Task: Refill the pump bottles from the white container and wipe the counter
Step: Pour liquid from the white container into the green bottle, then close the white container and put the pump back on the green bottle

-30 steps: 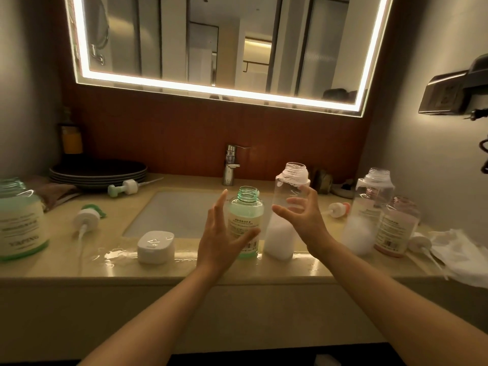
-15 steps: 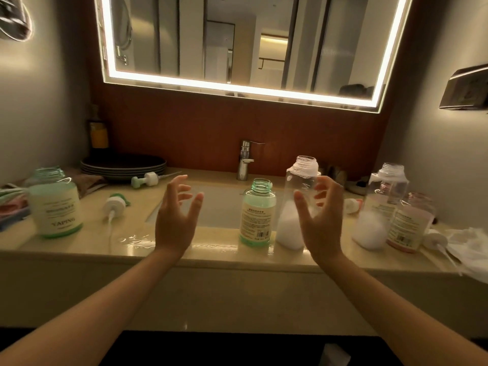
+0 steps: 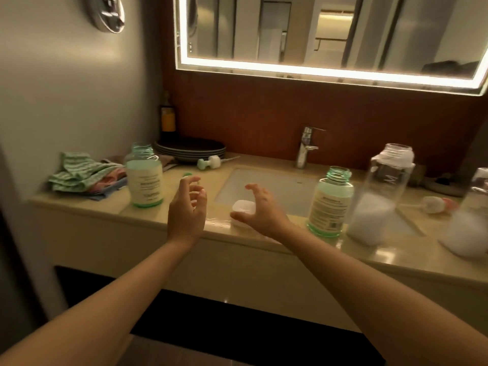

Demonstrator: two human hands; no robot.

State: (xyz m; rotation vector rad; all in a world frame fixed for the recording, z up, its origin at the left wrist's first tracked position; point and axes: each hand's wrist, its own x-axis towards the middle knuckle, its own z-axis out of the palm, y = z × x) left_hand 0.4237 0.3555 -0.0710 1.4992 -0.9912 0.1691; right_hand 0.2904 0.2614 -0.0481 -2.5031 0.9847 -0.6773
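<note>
Both my hands hover over the counter's front edge, empty, fingers spread. My left hand hangs between a wide green-tinted bottle with no pump and a small white container. My right hand is just over that white container, partly hiding it; I cannot tell if it touches. To the right stand an uncapped green bottle and a tall clear bottle with white contents. A green-and-white pump head lies by the plates. Another pump lies at the right.
Folded cloths lie at the counter's left end against the wall. A stack of dark plates and an orange bottle stand behind. The sink basin and faucet are in the middle. A blurred bottle is at the right edge.
The view has swung left and both hands have moved left, away from the green and clear bottles. My right hand now hovers over the small white container.
</note>
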